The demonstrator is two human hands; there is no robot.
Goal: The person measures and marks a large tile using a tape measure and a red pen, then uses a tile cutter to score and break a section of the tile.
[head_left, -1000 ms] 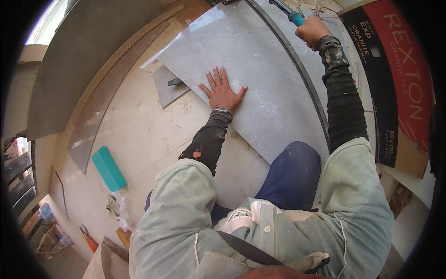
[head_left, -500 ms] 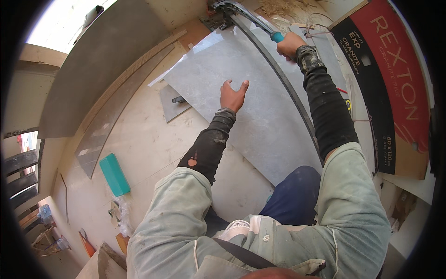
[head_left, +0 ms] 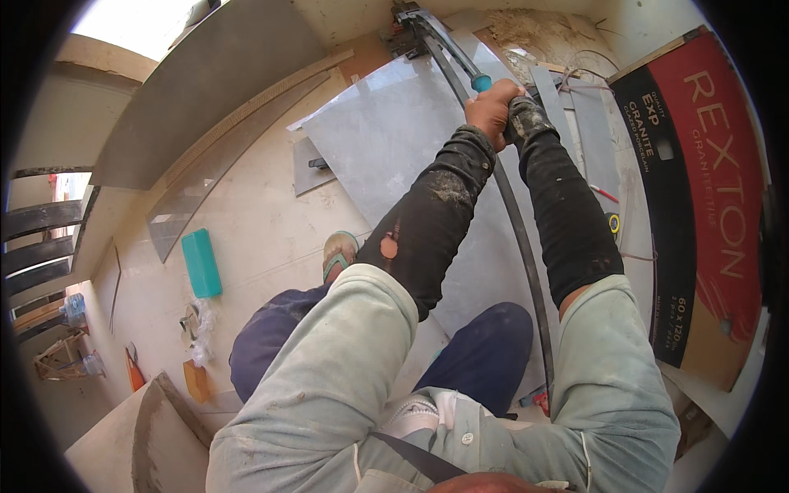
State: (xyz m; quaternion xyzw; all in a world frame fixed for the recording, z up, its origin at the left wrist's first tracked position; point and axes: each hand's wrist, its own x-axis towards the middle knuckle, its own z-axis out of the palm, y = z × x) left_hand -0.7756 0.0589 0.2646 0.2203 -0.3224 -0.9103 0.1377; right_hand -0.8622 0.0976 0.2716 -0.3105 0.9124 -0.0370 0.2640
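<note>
A large grey tile [head_left: 370,123] lies under the long dark rail [head_left: 516,218] of a manual tile cutter. The cutter's lever ends in a teal handle [head_left: 482,83] near the far end of the rail. My left hand [head_left: 488,113] is closed around the grip, its back toward me. Just beyond it, my right hand [head_left: 510,91] is wrapped on the same handle, its fingers partly hidden by the left hand. Both arms reach forward over the tile.
A red and black tile carton [head_left: 707,164] stands at the right. Grey tile strips [head_left: 593,123], a red pencil [head_left: 604,194] and a tape measure [head_left: 613,223] lie beside it. Large tiles [head_left: 214,90] lean at the left. A teal box [head_left: 201,263] sits on the floor.
My left hand has moved from open above the tile to the cutter handle, joining the right. The handle is slightly nearer to me, and my left knee and foot now show.
</note>
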